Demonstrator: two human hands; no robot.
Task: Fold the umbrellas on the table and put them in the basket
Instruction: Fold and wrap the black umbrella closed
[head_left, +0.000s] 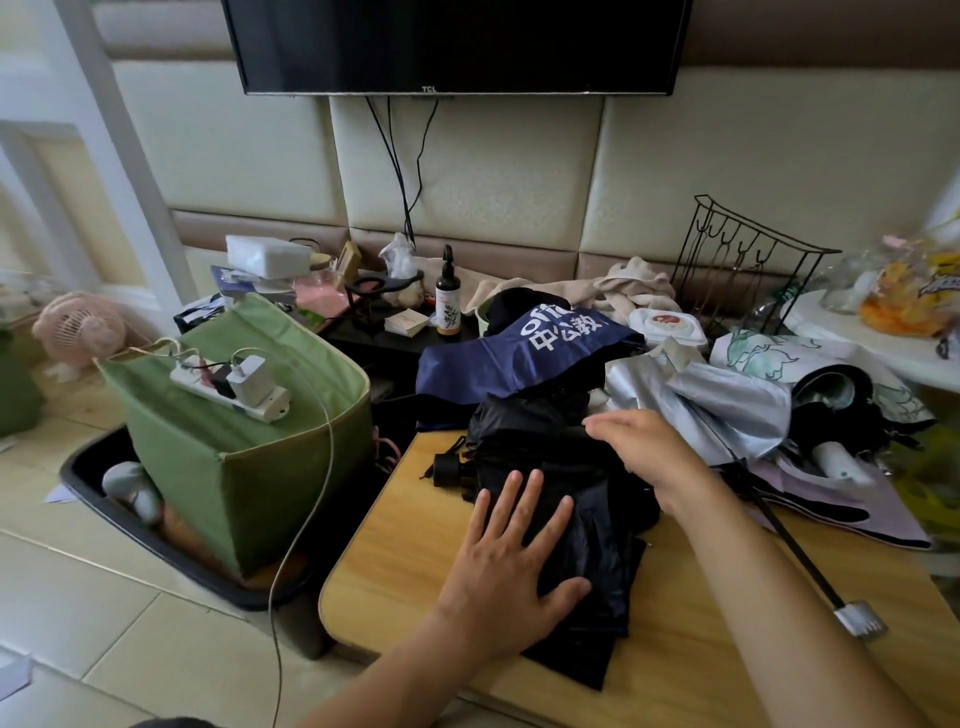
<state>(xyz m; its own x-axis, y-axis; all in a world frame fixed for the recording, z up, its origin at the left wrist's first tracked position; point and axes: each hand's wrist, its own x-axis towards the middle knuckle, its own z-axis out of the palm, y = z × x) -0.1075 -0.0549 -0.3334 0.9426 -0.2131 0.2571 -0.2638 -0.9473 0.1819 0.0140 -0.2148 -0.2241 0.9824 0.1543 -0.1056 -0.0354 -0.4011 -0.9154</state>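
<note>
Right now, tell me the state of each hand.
Left hand: open, fingers straight, pressing flat on the crumpled black fabric umbrella.
Right hand: open, fingers relaxed, resting on the same umbrella, holding nothing.

Soft, even daylight, perhaps from the left; wide-angle edges bend, and the right margin blurs.

The left hand (511, 564) presses flat on the black umbrella (566, 467) on the wooden table (415, 545); the right hand (644, 447) rests on that umbrella's far side.
</note>
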